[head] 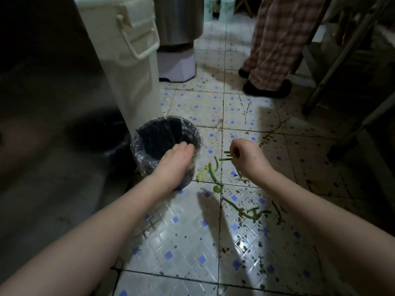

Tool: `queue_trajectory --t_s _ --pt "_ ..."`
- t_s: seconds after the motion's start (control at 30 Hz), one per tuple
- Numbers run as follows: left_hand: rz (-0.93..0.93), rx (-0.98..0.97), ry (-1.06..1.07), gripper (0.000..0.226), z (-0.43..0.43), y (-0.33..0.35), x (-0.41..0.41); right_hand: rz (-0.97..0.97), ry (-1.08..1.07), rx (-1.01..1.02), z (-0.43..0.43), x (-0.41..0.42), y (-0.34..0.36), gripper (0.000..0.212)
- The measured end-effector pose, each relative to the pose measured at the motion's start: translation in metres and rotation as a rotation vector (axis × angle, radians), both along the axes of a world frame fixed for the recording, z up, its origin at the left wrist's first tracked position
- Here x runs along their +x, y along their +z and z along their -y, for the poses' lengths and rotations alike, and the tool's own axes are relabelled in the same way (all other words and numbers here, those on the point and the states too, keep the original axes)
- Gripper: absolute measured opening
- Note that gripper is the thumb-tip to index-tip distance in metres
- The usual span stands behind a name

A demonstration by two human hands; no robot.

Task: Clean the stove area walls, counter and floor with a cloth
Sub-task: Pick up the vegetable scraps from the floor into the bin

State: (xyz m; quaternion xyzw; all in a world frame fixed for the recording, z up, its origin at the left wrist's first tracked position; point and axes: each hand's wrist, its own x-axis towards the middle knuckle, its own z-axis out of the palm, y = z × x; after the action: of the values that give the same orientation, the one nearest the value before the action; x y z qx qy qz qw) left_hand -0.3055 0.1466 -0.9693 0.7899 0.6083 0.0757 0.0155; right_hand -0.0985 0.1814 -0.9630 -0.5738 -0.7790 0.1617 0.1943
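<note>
Floor (192,242): tiled, speckled, strewn with green vegetable scraps (241,210).
Right hand (248,154): fingers pinched around several green stems (227,155), above the floor.
Left hand (177,159): fingers curled over the bin's rim; grip unclear.
Bin (164,137): bag-lined, beside the scraps.
Cloth: cannot be located.
Beyond: plaid-trousered legs (275,45).

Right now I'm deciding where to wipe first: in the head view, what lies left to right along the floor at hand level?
Bin → left hand → loose green scraps → right hand, its grip shut on green stems → stained tiles.
</note>
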Motion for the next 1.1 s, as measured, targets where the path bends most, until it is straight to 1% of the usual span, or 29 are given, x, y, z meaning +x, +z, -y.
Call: queue_trajectory --t_s 0.17,0.27,0.43,0.53,0.6,0.7,0.93,1.03,1.1 --pt "-0.064 0.043 0.105 0.030 -0.007 0.017 -0.028 -0.051 0.012 0.081 -0.012 -0.021 0.020 0.022" --pt "-0.127 0.034 0.157 0.038 -0.011 0.023 -0.041 -0.073 0.025 0.096 -0.015 -0.037 0.026 0.022" --pt "-0.103 -0.045 0.190 0.052 -0.011 0.018 -0.057 -0.118 0.069 0.111 -0.017 -0.064 0.027 0.018" --pt "-0.074 -0.066 0.204 0.048 -0.001 0.008 -0.060 -0.115 0.105 0.116 -0.020 -0.080 0.025 0.017" --pt "-0.081 -0.043 0.204 0.043 0.005 0.001 -0.062 -0.124 0.113 0.093 -0.023 -0.090 0.023 0.018" --pt "-0.069 -0.004 0.212 0.041 0.016 -0.006 -0.068 -0.137 0.137 0.054 -0.025 -0.107 0.018 0.020" --pt "-0.048 0.014 0.253 0.041 0.030 -0.008 -0.088 -0.034 0.276 0.019 -0.027 -0.139 0.001 0.019" --pt "-0.062 0.019 0.272 0.039 0.032 -0.009 -0.092 0.018 0.303 -0.009 -0.028 -0.142 -0.008 0.015" --pt "-0.074 0.016 0.275 0.037 0.033 -0.010 -0.093 0.030 0.313 -0.024 -0.029 -0.141 -0.012 0.018"
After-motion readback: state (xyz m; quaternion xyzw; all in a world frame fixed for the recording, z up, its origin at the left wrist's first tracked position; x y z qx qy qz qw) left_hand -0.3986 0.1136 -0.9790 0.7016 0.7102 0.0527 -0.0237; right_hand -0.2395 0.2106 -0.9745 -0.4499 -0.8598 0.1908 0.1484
